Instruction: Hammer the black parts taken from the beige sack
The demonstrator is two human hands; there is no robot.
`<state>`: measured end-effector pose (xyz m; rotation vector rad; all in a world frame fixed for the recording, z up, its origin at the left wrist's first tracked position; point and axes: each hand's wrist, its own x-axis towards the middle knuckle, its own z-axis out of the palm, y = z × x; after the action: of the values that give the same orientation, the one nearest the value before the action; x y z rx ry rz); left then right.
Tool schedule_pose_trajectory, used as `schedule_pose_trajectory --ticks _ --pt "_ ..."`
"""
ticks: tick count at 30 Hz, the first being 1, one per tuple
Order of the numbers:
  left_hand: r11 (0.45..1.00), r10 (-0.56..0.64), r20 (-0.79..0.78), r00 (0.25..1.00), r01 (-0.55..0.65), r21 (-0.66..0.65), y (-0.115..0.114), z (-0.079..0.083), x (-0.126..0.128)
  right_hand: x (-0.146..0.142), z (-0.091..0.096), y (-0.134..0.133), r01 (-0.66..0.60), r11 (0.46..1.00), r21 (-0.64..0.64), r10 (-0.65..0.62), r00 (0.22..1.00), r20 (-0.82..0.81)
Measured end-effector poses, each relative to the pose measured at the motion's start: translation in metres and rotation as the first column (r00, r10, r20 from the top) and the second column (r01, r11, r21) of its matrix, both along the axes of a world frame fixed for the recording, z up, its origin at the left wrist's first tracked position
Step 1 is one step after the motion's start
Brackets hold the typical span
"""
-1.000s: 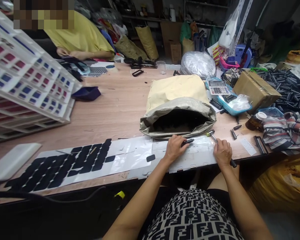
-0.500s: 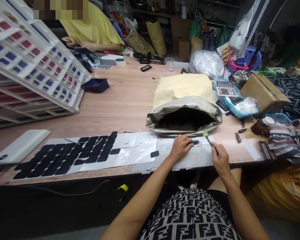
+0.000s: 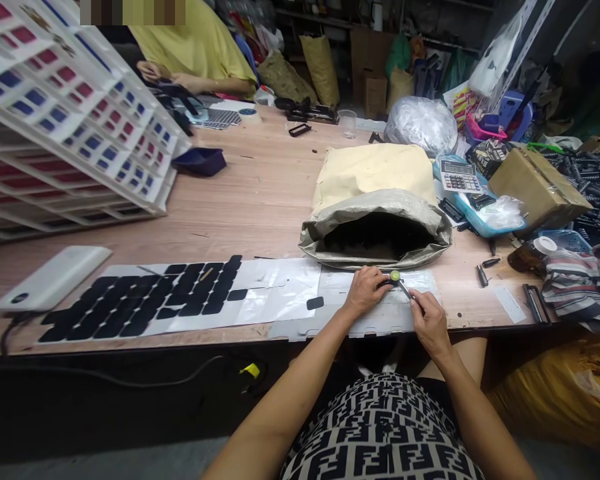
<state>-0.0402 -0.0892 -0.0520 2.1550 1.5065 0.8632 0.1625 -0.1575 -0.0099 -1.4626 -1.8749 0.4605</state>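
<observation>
The left forearm slants far and right, ending in a left hand held low, back upward, fingers bent rightward. The right forearm angles far and left; its right hand sits slightly nearer, fingers curled in a grip.

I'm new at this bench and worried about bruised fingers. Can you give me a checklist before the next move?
1. Left hand on the black part: ok.
2. Right hand gripping the hammer: ok.
3. Left fingertips well clear of the hammer's head: not ok, they're right beside it.
4. Hammer's head touching the part: cannot tell.
5. Sack clear of the left hand: cannot tell.
</observation>
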Motion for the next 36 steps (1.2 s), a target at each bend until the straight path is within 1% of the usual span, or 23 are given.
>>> schedule_pose_trajectory --ticks 3,5,8,10,12,14,17,20,22,24,26,28,30,32,34,36 --pt "1.000 0.007 0.007 1.000 -0.007 -0.022 0.001 0.000 0.000 -0.001 -0.005 0.000 0.000 1.000 -0.013 0.000 1.000 0.009" --pt "0.999 0.007 0.008 1.000 -0.007 -0.034 0.001 0.001 0.000 0.005 -0.008 0.003 0.024 1.000 -0.008 -0.024 1.000 0.011" --pt "0.999 0.010 0.021 1.000 -0.009 -0.049 0.001 0.002 0.000 0.023 -0.011 0.013 0.122 0.991 0.049 -0.126 0.987 0.096" --pt "0.999 0.011 0.034 0.999 -0.009 -0.052 0.000 0.003 0.000 0.038 -0.013 0.021 0.220 0.968 0.123 -0.242 0.946 0.216" --pt "0.999 0.007 0.045 0.999 -0.005 -0.047 0.000 0.002 0.000 0.052 -0.016 0.029 0.294 0.935 0.200 -0.348 0.873 0.343" --pt "0.999 -0.002 0.048 0.999 0.004 -0.039 0.000 0.001 0.000 0.061 -0.020 0.035 0.336 0.905 0.260 -0.421 0.797 0.433" --pt "0.999 -0.016 0.046 0.999 0.017 -0.036 0.000 0.001 -0.001 0.065 -0.025 0.038 0.360 0.883 0.301 -0.468 0.723 0.509" --pt "0.998 -0.042 0.047 0.998 0.044 -0.047 -0.004 0.006 -0.002 0.063 -0.026 0.035 0.369 0.884 0.286 -0.467 0.705 0.534" --pt "0.995 -0.079 0.051 0.996 0.082 -0.050 -0.014 0.011 -0.003 0.061 -0.026 0.033 0.375 0.886 0.273 -0.464 0.707 0.534" --pt "0.987 -0.155 0.056 0.986 0.157 -0.030 -0.031 0.016 -0.006 0.061 -0.026 0.032 0.377 0.884 0.274 -0.467 0.706 0.533" --pt "0.966 -0.257 0.059 0.965 0.257 0.007 -0.054 0.017 -0.011 0.062 -0.027 0.031 0.375 0.881 0.287 -0.472 0.700 0.536" --pt "0.945 -0.326 0.049 0.944 0.325 0.036 -0.081 0.015 -0.014 0.062 -0.027 0.032 0.374 0.878 0.298 -0.478 0.692 0.540" --pt "0.941 -0.332 0.007 0.943 0.331 0.062 -0.106 0.010 -0.016 0.061 -0.028 0.032 0.375 0.877 0.301 -0.481 0.685 0.547" --pt "0.950 -0.296 -0.051 0.954 0.300 0.091 -0.124 0.005 -0.014 0.060 -0.028 0.033 0.380 0.876 0.298 -0.483 0.681 0.551" --pt "0.958 -0.259 -0.067 0.964 0.265 0.108 -0.128 0.003 -0.010 0.059 -0.027 0.033 0.383 0.875 0.297 -0.485 0.678 0.552" --pt "0.970 -0.221 -0.021 0.975 0.222 0.101 -0.118 0.007 -0.006 0.059 -0.026 0.033 0.381 0.874 0.302 -0.486 0.676 0.553"
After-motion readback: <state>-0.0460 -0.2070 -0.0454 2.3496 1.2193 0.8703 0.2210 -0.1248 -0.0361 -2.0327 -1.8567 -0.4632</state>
